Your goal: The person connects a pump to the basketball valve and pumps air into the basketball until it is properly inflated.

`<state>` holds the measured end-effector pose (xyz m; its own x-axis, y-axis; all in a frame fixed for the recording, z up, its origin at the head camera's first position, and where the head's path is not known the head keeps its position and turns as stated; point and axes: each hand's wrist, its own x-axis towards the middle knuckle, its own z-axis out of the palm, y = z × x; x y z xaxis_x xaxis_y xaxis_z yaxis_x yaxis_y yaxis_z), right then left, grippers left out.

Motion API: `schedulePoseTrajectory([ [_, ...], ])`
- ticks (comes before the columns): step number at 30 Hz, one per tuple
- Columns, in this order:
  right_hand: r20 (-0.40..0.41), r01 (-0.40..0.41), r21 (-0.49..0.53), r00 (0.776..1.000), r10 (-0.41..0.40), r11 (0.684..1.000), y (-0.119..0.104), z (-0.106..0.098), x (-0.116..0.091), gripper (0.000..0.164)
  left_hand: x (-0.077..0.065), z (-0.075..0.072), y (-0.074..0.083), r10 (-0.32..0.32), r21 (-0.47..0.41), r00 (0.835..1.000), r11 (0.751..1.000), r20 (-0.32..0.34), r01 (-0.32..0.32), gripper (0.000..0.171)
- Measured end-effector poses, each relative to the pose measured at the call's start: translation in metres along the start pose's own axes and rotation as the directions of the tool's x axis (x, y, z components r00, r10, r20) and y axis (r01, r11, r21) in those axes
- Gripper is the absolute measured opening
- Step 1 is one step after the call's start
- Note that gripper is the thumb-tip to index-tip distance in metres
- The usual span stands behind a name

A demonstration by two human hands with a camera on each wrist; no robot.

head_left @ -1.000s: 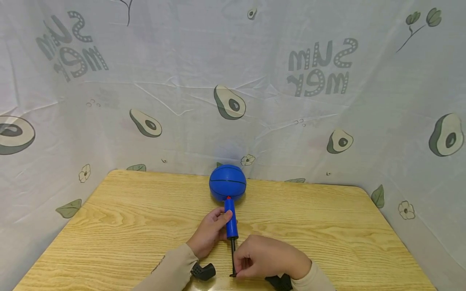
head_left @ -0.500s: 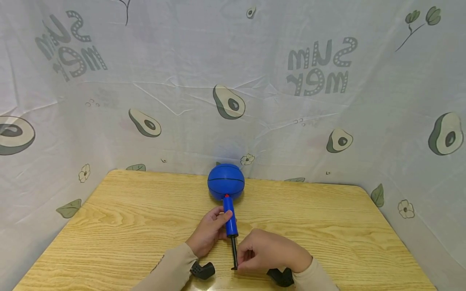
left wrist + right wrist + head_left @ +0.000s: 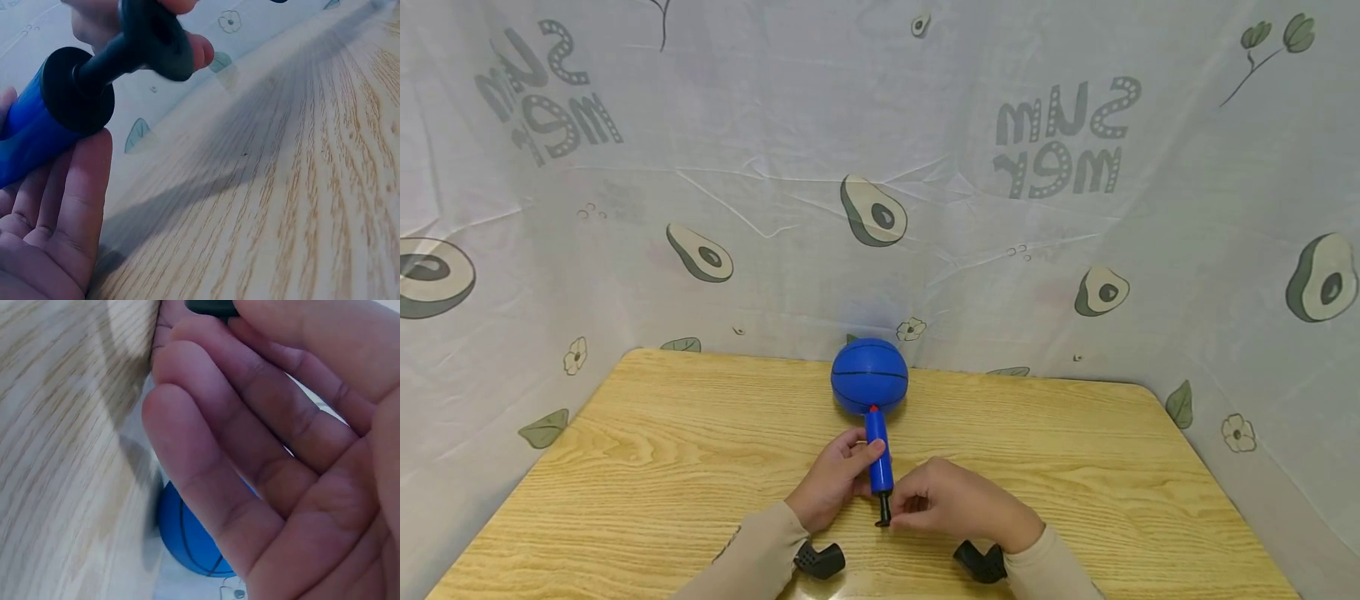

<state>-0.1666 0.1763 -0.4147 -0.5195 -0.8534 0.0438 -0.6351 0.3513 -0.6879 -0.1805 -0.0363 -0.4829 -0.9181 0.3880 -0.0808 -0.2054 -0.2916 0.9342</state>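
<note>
A blue hand pump (image 3: 880,469) points away from me, its red tip right at the near side of a blue ball (image 3: 869,375) with black seam lines. My left hand (image 3: 833,482) grips the pump's barrel, thumb on top and fingers beneath. At the near end, my right hand (image 3: 962,502) pinches the black pump handle (image 3: 883,522) between thumb and finger. Only a short length of the black rod shows. In the left wrist view the round black handle (image 3: 156,40) stands close to the barrel's black end cap (image 3: 76,94). The right wrist view shows the other right-hand fingers (image 3: 187,437) loosely curled.
Wood-grain table (image 3: 700,433) lies under everything, its far edge just behind the ball. A pale cloth (image 3: 775,125) printed with avocados hangs behind and at both sides. Black wrist-mounted pieces, a left one (image 3: 820,561) and a right one (image 3: 979,562), sit by the sleeves.
My right hand has pushed the pump handle forward toward the barrel, so much less of the rod shows. The left hand keeps its grip, and ball and barrel barely shift.
</note>
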Motion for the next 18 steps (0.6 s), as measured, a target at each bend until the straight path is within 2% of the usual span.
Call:
schedulePoseTrajectory([
  [6, 0.059, 0.06, -0.023, 0.997, -0.059, 0.998, -0.008, 0.003, 0.001, 0.012, 0.0, -0.002, 0.0, 0.007, 0.014, 1.0, 1.0, 0.014, -0.007, 0.047],
  [12, 0.145, 0.121, -0.018, 0.983, -0.117, 0.992, -0.018, 0.009, 0.003, 0.013, 0.0, -0.004, -0.001, -0.007, 0.016, 1.0, 1.0, 0.016, 0.007, 0.05],
  [18, 0.177, 0.105, 0.021, 0.978, -0.107, 0.994, -0.021, 0.012, 0.003, 0.015, 0.001, -0.004, -0.002, -0.004, 0.02, 1.0, 1.0, 0.007, 0.004, 0.049],
])
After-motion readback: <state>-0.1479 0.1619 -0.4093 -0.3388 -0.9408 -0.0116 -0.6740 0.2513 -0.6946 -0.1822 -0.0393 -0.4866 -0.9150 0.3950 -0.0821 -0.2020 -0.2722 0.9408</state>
